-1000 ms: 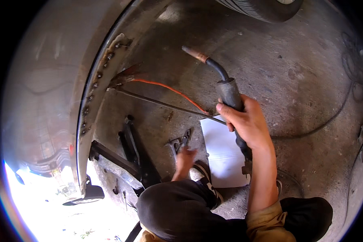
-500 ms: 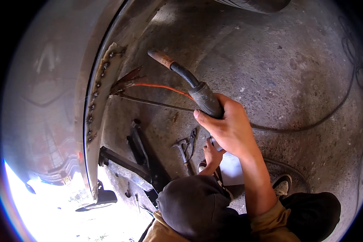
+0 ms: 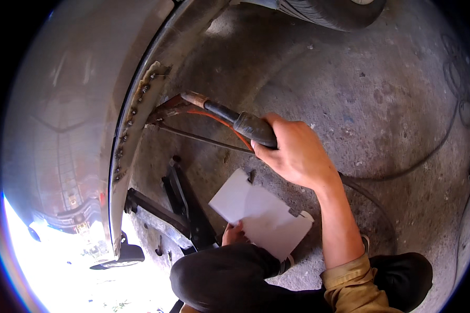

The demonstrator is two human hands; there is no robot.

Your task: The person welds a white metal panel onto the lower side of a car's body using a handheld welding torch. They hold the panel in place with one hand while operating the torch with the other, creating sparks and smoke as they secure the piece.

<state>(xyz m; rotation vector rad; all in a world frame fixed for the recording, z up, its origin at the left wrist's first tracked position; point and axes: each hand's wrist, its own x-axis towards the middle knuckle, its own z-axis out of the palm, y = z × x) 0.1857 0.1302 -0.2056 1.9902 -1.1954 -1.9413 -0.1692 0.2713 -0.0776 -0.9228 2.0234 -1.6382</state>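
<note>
My right hand [image 3: 300,151] is wrapped round the dark handle of a welding torch [image 3: 253,128]. The torch's copper-coloured nozzle points left, near a rusty clamp-like piece [image 3: 167,107] at the vehicle's lower edge. An orange strip and a dark cable or rod run from that piece toward my right hand. Low in the middle, my left hand [image 3: 234,235] grips the near left edge of a pale, stiff sheet [image 3: 261,214] with notches along its far side. A row of small weld spots [image 3: 126,125] dots the metal strip along the grey body panel [image 3: 62,115].
A black metal stand [image 3: 185,208] stands on the concrete floor [image 3: 381,115] beside the panel. A tyre [image 3: 334,13] is at the top. The dark torch cable [image 3: 418,164] loops across the floor at the right. Bright light comes from the lower left.
The sheet has come up in my left hand and now covers the hammer and pliers on the floor. The torch has tilted and its nozzle has moved down and left, nearer the panel.
</note>
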